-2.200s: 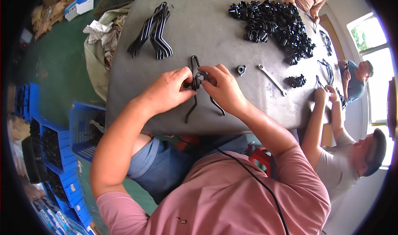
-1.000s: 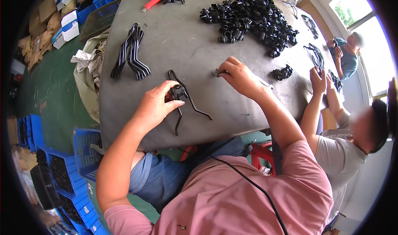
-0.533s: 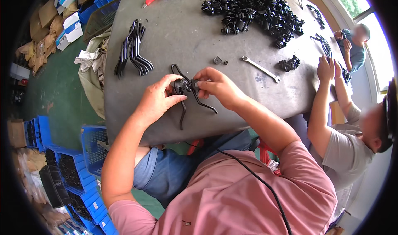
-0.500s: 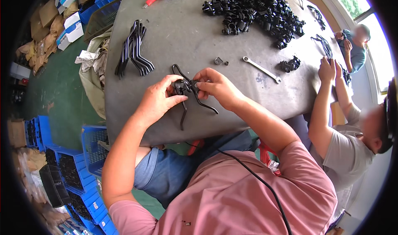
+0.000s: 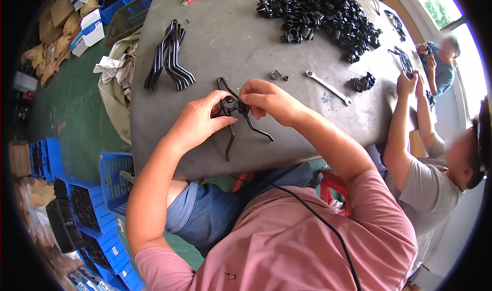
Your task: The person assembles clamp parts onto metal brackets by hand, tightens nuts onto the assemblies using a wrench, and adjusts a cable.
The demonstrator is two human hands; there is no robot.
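Left hand (image 5: 197,117): I pinch the black clamp (image 5: 229,106) between thumb and fingers, from its left.
Right hand (image 5: 269,100): my bent fingers meet at the clamp's right side; I cannot tell what sits between them.
Clamp: at the bent black rod (image 5: 265,134), between its looped end and its 2 leg tips.
Handling: I judge a firm, level left pinch best, with small right fingertip moves that don't skew the rod.
Wrench (image 5: 328,88): on the table (image 5: 215,50), apart from both hands.
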